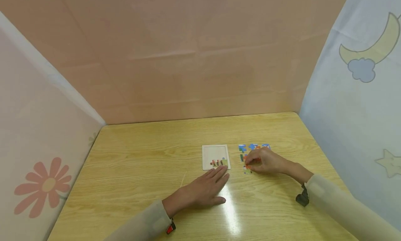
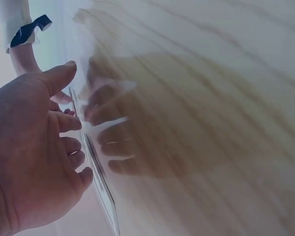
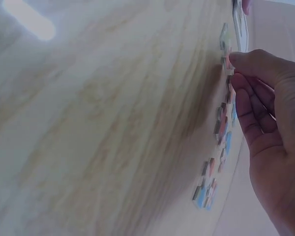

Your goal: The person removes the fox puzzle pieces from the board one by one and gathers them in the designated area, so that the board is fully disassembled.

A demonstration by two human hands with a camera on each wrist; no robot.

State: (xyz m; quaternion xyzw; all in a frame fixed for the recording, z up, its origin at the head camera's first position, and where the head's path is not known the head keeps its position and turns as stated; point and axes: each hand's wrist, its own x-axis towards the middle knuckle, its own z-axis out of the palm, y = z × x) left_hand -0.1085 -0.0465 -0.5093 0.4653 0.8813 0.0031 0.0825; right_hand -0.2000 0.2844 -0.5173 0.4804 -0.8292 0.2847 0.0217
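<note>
A square wooden puzzle tray (image 1: 215, 151) lies on the table with a few joined puzzle pieces (image 1: 217, 163) along its lower right side. My left hand (image 1: 205, 189) lies palm down with its fingers straight, the fingertips at the tray's near edge; the left wrist view shows the palm (image 2: 34, 152) beside that edge. To the right of the tray, my right hand (image 1: 266, 160) pinches a small orange-red puzzle piece (image 1: 248, 167) between thumb and index finger, low over the table. In the right wrist view, the fingers (image 3: 243, 98) partly cover the pieces behind them.
Several loose blue, green and orange pieces (image 1: 242, 148) lie in rough rows around the right hand, some hidden under it. More pieces (image 3: 221, 120) show in the right wrist view. Fabric walls (image 1: 200, 60) stand behind and at both sides of the wooden table (image 1: 141, 154).
</note>
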